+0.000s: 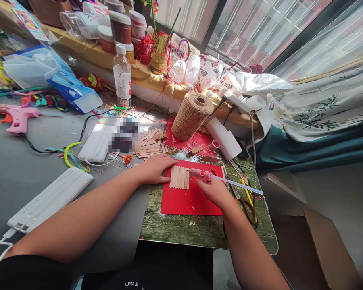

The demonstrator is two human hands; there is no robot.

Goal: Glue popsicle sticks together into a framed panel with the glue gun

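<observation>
A row of wooden craft sticks [179, 177] lies side by side on a red sheet [190, 199]. My left hand [155, 168] rests flat with fingers stretched out, touching the left edge of the sticks. My right hand [215, 190] is closed round a small pink glue gun [200, 174], its nozzle pointing left at the right edge of the sticks. A clear glue stick [242, 185] juts out of the gun's back to the right.
A twine spool [192, 115], loose craft sticks [148, 146], a white paper roll [224, 139] and scissors [248, 201] surround the red sheet. Farther left lie a second pink glue gun [15, 117], white power banks [50, 199], a water bottle [122, 76] and craft clutter.
</observation>
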